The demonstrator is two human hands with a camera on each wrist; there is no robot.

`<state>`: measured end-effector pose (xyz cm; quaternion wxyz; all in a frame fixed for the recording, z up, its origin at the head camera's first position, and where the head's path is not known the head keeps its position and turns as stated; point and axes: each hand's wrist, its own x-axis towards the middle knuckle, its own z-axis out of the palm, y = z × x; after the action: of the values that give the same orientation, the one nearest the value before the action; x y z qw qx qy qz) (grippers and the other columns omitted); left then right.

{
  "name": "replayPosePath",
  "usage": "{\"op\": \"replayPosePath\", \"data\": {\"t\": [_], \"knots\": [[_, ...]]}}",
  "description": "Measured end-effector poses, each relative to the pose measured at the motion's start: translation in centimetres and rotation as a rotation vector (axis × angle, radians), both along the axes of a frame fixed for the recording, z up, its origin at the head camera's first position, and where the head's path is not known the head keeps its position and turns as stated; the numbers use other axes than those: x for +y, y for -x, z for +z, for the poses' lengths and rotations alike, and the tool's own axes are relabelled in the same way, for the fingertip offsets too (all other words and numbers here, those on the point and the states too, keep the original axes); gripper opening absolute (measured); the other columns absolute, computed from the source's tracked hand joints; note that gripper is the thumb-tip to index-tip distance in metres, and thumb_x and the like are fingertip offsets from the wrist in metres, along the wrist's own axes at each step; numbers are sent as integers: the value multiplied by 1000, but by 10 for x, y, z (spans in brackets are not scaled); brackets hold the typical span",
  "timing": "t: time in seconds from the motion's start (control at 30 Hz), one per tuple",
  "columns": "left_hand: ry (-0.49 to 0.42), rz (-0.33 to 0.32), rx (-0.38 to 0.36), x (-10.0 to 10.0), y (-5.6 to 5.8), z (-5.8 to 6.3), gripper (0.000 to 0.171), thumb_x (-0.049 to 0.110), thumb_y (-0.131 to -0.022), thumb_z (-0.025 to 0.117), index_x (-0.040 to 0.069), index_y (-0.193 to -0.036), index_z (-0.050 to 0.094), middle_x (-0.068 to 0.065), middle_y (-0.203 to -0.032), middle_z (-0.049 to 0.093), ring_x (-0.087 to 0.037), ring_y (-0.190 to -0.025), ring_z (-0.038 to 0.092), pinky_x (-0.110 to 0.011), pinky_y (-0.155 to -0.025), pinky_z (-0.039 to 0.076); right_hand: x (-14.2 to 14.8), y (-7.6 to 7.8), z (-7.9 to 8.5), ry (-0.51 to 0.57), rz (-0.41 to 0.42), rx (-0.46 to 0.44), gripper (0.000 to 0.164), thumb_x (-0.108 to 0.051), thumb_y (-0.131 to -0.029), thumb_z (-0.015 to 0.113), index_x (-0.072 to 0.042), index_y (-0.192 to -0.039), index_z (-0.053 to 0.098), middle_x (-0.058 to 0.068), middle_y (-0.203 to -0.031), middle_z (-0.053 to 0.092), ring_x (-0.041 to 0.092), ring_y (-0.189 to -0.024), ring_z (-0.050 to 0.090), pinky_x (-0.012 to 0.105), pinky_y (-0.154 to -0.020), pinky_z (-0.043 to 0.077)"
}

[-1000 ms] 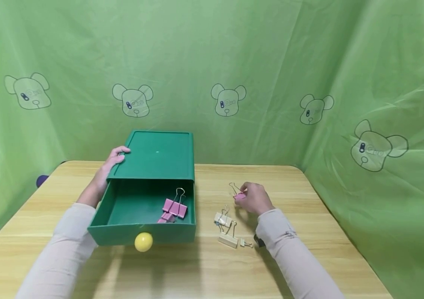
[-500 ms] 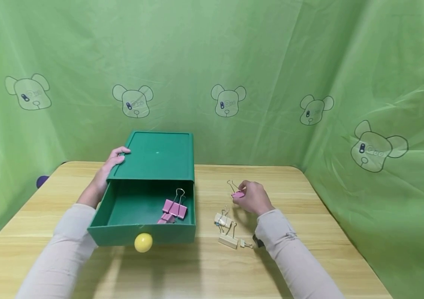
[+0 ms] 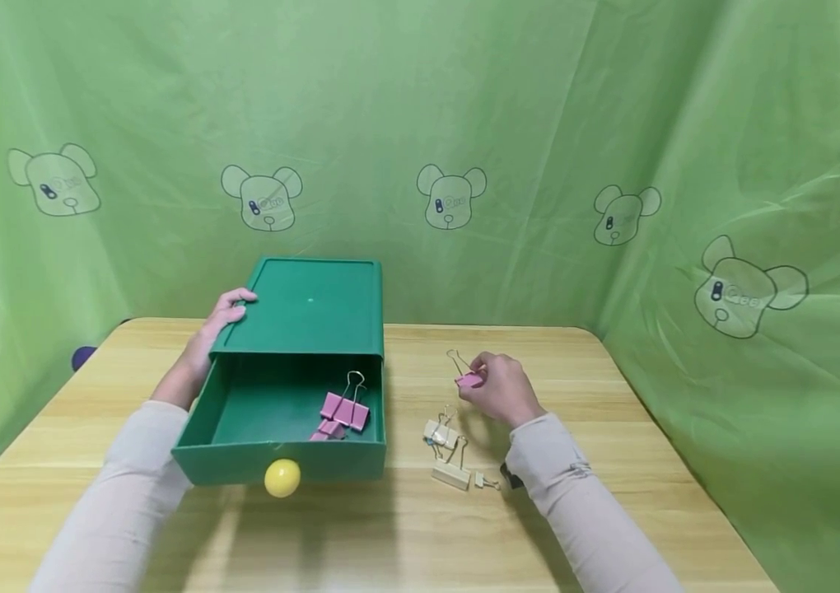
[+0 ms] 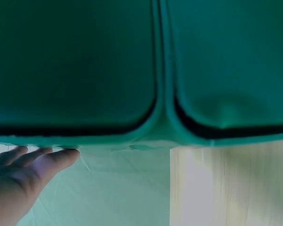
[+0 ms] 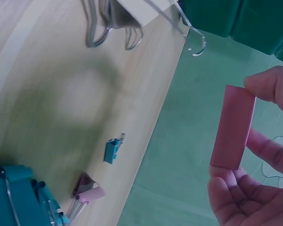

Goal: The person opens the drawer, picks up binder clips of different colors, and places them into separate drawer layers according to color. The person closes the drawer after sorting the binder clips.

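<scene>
My right hand pinches a pink binder clip above the table, right of the green drawer box. In the right wrist view the clip's flat pink back lies between thumb and fingers. My left hand rests against the left side of the box, its fingers at the top edge. Extended fingers touch the box in the left wrist view. The drawer is pulled out, with pink binder clips in its right part.
White binder clips lie on the wooden table right of the drawer. Blue clips and another pink clip show in the right wrist view. A dark object is partly hidden by the right sleeve. Green cloth hangs behind.
My right hand has risen slightly and shifted a little left with the pink binder clip. The left hand, box and drawer stay as they were.
</scene>
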<state>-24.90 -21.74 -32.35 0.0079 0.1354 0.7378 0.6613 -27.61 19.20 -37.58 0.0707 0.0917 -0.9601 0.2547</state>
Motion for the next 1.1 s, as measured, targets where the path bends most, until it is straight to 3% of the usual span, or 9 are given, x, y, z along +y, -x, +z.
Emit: {"op": "replayPosePath", "data": {"t": [0.7, 1.1], "knots": [[50, -4, -3, -3, 6, 0, 29, 37, -98, 26, 31, -125, 33, -10, -146, 2, -39, -127, 6, -63, -96, 10, -11, -7, 13, -34, 37, 84, 40, -26, -67, 75, -5, -99, 63, 6, -84, 63, 21, -77, 57, 35, -71, 47], [39, 3, -24, -4, 7, 2, 29, 38, -97, 26, 33, -124, 33, -9, -147, 0, -39, -126, 7, -62, -96, 12, -17, -14, 23, 7, 55, 122, 40, -26, -66, 76, -5, -97, 63, 6, -86, 62, 22, -79, 56, 36, -72, 47]]}}
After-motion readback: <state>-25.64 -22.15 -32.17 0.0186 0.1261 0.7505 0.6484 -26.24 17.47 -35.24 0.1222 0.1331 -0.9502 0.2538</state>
